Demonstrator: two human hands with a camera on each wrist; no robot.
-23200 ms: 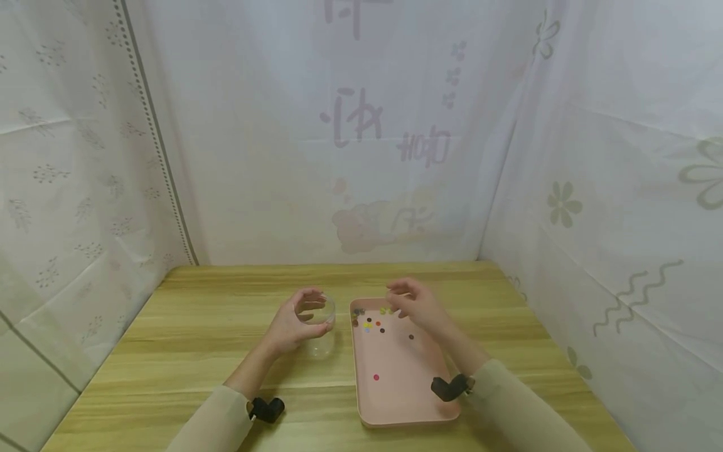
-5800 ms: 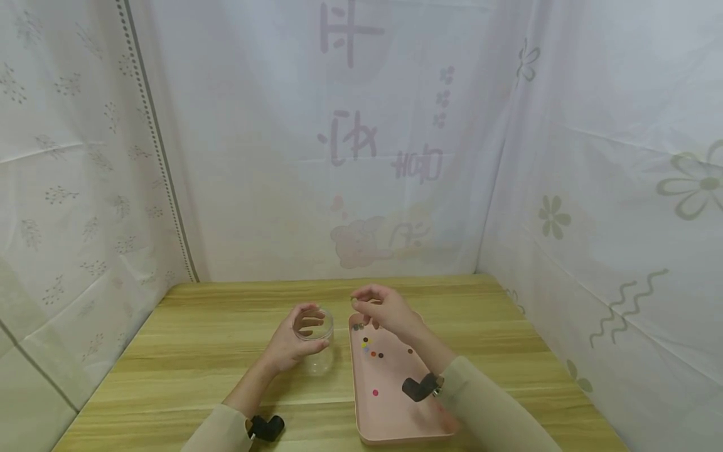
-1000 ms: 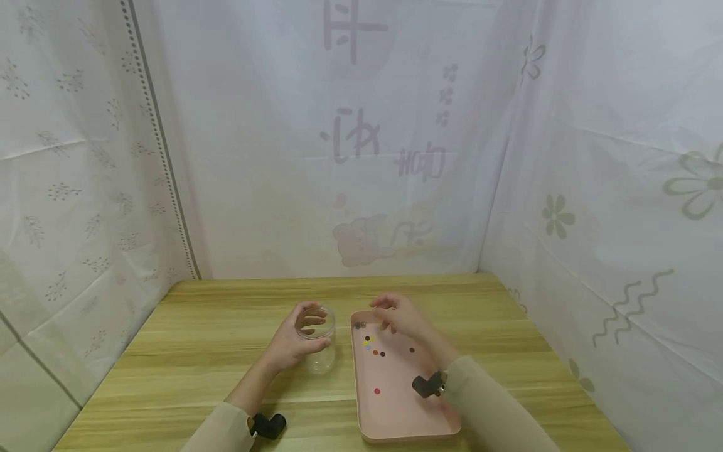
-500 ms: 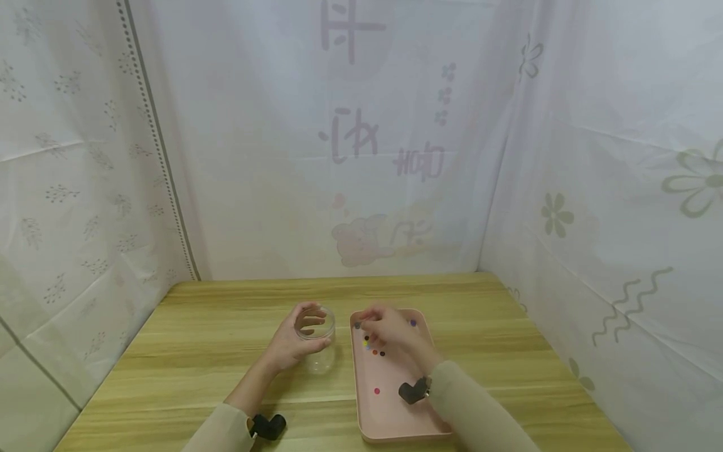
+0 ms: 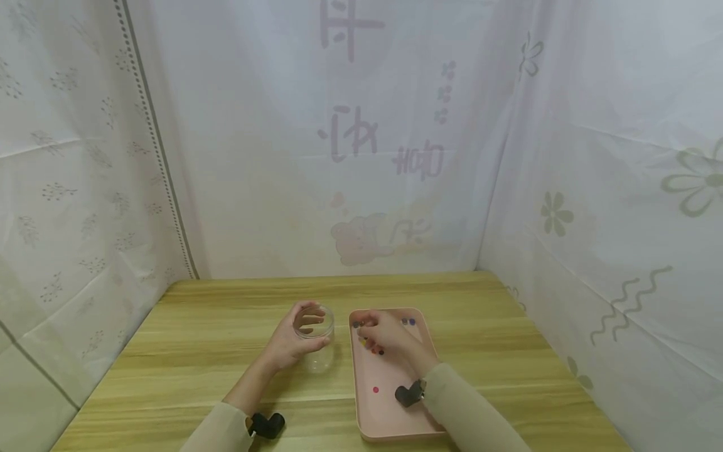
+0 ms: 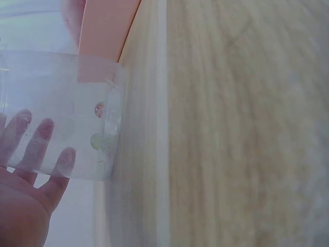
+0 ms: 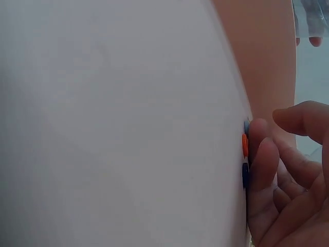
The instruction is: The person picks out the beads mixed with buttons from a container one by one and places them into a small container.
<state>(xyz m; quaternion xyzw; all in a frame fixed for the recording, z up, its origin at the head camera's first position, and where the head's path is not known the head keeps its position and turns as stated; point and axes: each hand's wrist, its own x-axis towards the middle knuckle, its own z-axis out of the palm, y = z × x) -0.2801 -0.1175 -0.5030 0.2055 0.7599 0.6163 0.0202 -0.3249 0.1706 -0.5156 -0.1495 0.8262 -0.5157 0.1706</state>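
On the wooden table [image 5: 214, 326] my left hand [image 5: 290, 342] wraps around the clear plastic jar [image 5: 317, 339], fingers curled round its side, thumb on the near side. Jar stands upright, just left of the pink tray [image 5: 395, 402], near but not touching as far as I can tell. In the left wrist view my fingertips [image 6: 45, 128] show through the jar wall [image 6: 61, 103], and a couple of small beads, one reddish [image 6: 99, 109] and one greenish [image 6: 95, 141], sit at the jar bottom.

My right hand [image 5: 386, 336] is down over the far left part of the tray, fingers bent onto the cluster of small coloured beads [image 5: 377, 351]. In the right wrist view my fingertips [image 7: 259, 149] press against an orange bead [image 7: 245, 145], with a blue one [image 7: 246, 126] just above and a dark one [image 7: 245, 175] just below; thumb [image 7: 303, 116] is close by, near the index tip. Whether a bead is actually pinched, I can't tell; fingers are curled in a picking pose.

Other beads: two purple-blue ones [image 5: 408, 321] at the tray's far edge, one dark one [image 5: 356, 324] at the far left corner, a single pink-red one [image 5: 375, 390] alone mid-tray. Black wrist cameras sit on the left [image 5: 267, 425] and right [image 5: 408, 394] wrists. Patterned white curtain [image 5: 361, 138] surrounds the table.
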